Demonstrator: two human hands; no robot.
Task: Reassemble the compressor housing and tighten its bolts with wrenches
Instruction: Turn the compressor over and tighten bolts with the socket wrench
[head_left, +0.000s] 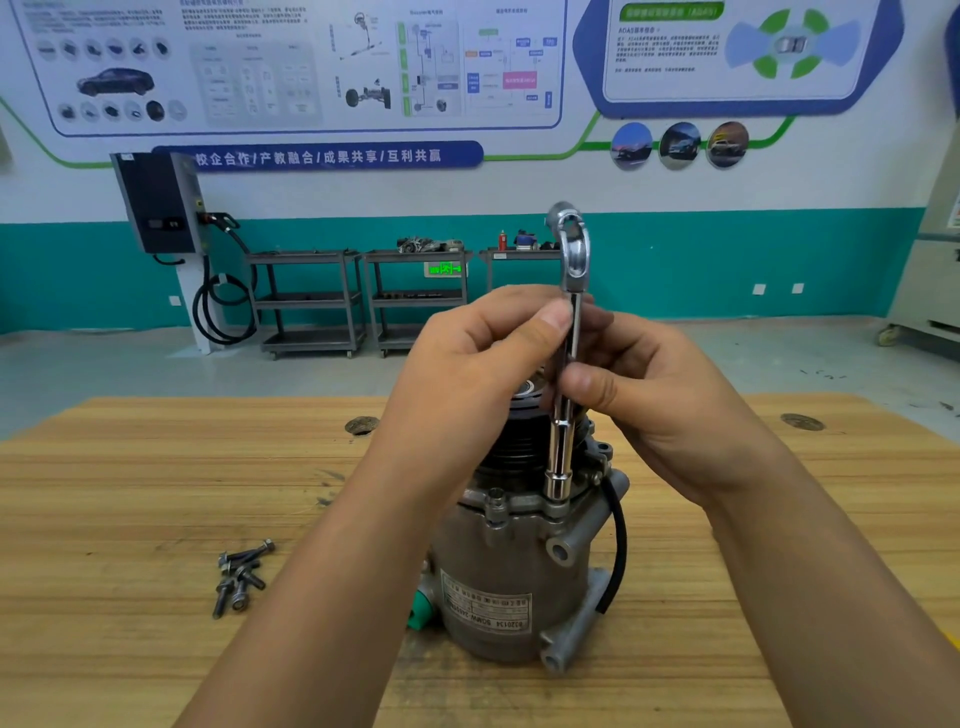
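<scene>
Both hands are closed on one tool. The left hand (483, 364) pinches the upper shaft of a socket wrench (563, 441) between thumb and curled fingers. The right hand (649, 395) grips the shaft just below, thumb pressed on the front and fingers wrapped behind. The wrench stands upright, a slim, polished chrome rod with a teardrop-shaped loop at its top (bright enough to mirror the room). Its wider socket end sits on the top flange of the compressor (509, 561).

The compressor stands on end near the middle of the desk (130, 493), directly beneath the hands. Its housing is a dull grey cast-metal cylinder with lugs along its side. A printed label (485, 605) is fixed to its front and a black ribbed pulley (511, 447) sits on top. A black cable (615, 540) curves down its right side, and a green plug (421, 613) shows at its lower left.

Left of it, well apart, dark loose bolts (241, 577) lie in a small heap on the desk's streaked, light wooden boards.

Against the far wall, grey metal carts (311, 301) carry mechanical parts on their top shelves, too small to identify.
</scene>
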